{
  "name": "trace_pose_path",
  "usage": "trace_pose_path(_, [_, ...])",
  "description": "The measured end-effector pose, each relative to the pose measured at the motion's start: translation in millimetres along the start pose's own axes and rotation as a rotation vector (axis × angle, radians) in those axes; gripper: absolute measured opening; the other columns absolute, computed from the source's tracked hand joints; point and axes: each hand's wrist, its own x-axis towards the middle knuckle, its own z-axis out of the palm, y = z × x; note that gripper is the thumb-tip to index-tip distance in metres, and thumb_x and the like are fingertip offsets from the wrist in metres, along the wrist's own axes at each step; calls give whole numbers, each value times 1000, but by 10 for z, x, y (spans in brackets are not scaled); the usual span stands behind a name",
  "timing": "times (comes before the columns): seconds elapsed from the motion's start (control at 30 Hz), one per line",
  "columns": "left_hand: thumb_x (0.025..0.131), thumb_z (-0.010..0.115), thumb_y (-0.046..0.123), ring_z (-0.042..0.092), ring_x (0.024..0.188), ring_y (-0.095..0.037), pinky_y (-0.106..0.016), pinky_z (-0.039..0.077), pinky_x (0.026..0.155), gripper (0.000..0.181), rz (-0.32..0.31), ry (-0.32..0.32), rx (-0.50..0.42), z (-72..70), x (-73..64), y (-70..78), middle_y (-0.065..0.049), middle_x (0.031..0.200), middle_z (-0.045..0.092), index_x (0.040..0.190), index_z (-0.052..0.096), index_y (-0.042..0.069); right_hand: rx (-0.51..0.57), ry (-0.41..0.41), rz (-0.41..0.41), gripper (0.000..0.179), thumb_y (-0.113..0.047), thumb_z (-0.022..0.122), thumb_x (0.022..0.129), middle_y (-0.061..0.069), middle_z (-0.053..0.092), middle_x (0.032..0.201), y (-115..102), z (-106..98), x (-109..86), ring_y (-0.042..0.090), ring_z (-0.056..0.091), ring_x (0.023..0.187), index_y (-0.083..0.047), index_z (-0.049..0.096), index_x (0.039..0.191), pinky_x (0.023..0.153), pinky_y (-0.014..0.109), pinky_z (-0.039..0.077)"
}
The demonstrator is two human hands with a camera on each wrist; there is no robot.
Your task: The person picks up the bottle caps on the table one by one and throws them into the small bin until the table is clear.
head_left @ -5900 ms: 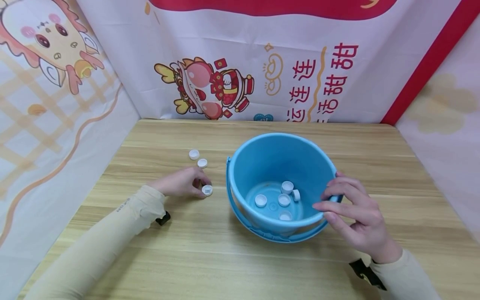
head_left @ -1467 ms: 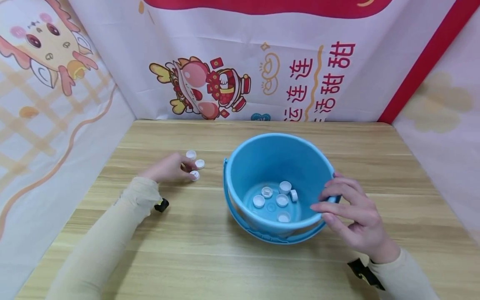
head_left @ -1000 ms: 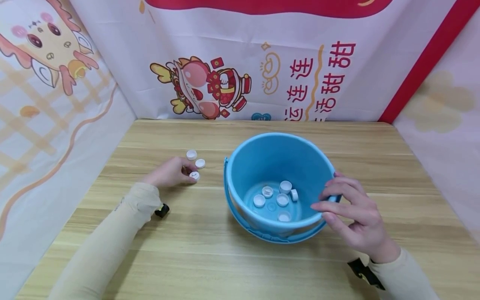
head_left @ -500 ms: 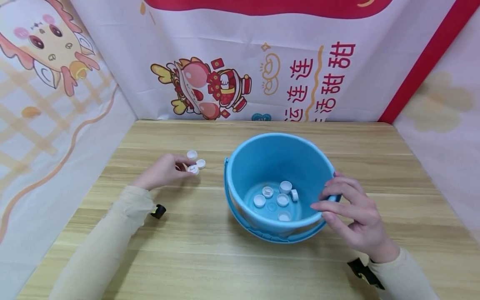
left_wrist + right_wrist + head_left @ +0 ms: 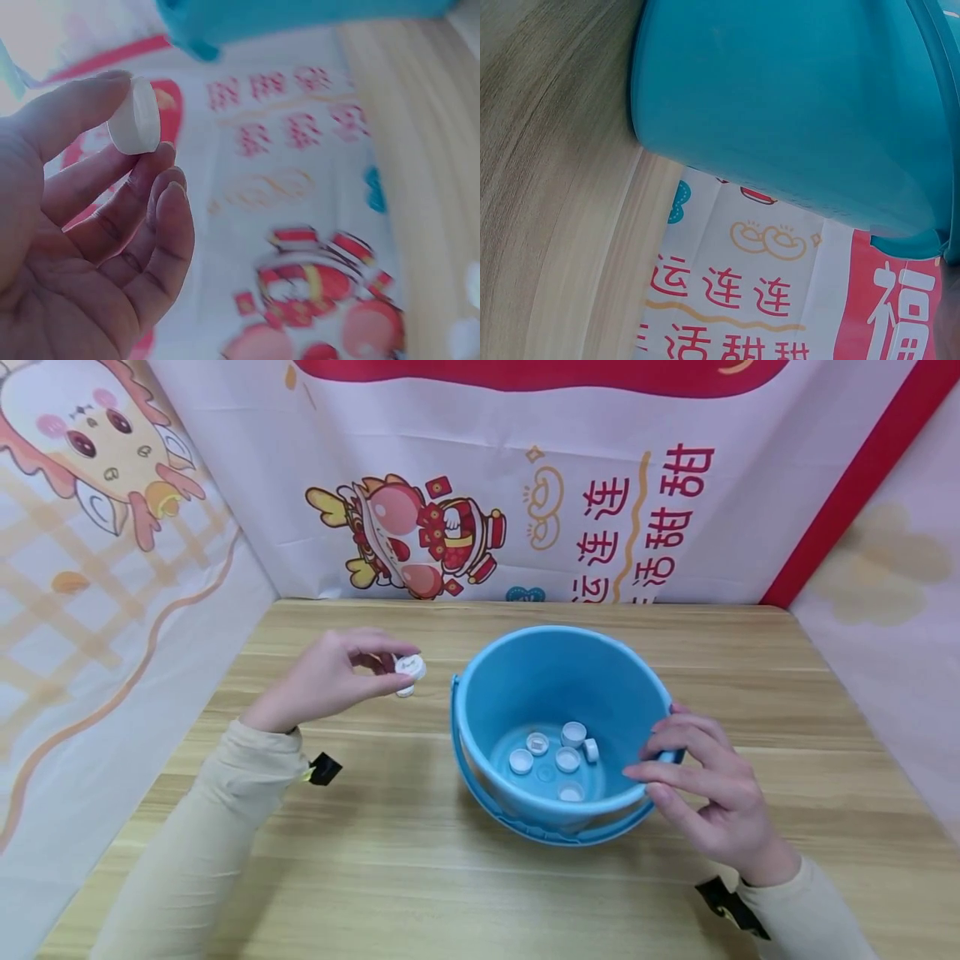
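My left hand pinches a white bottle cap between thumb and fingertips, raised above the table, left of the blue bucket. In the left wrist view the cap is seen edge-on, the other fingers loosely bent below it. Just under the held cap, part of another white cap shows on the table. With thumb and fingers my right hand grips the bucket's right rim. Several white caps lie scattered on the bucket floor, one of them on its side.
The wooden table meets a printed cloth backdrop at its far edge. The bucket's handle hangs down along its front. Two blurred white spots sit at the right border of the left wrist view.
The bucket has gained a cap since the oldest frame. My left hand has lifted another cap off the table, moving it up and slightly right. The right hand stays on the rim.
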Motion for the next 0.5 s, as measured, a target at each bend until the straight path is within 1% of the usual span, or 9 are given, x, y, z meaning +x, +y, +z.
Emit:
trace_pose_path(0.07, [86, 80, 30, 62, 82, -9, -26, 56, 72, 37, 20, 1, 15, -10, 54, 143, 9, 97, 68, 119, 73, 16, -1, 5, -7, 29, -24, 65, 97, 20, 63, 89, -1, -1, 5, 33, 52, 103, 0, 77, 86, 110, 44, 34])
trace_pose_path(0.17, [85, 80, 34, 62, 85, -7, -28, 56, 72, 40, 52, -13, 23, -4, 148, 335, 12, 102, 67, 121, 72, 18, -3, 9, -15, 29, -24, 65, 98, 20, 63, 89, -1, -1, 12, 33, 52, 102, 0, 77, 86, 110, 44, 34])
trace_pose_path(0.3, [85, 80, 29, 64, 90, -8, -29, 56, 76, 40, 107, -40, -7, 22, 282, 548, 8, 111, 68, 122, 72, 16, -5, 3, -15, 29, -24, 65, 98, 20, 63, 89, -4, -5, 11, 33, 52, 102, 0, 77, 87, 110, 44, 34])
trace_pose_path(0.43, [85, 80, 26, 63, 96, -9, -28, 57, 75, 40, 145, -65, -24, 41, 406, 760, 4, 116, 68, 123, 71, 15, -6, -4, -12, 29, -24, 65, 98, 20, 63, 90, -12, -13, 8, 33, 52, 102, 0, 77, 87, 110, 44, 34])
trace_pose_path(0.5, [85, 81, 23, 63, 100, -9, -28, 57, 74, 40, 181, -76, -26, 46, 471, 865, 3, 118, 67, 123, 71, 14, -3, -1, -15, 29, -24, 65, 98, 20, 63, 90, -12, -14, 9, 33, 52, 102, 0, 77, 87, 110, 44, 34])
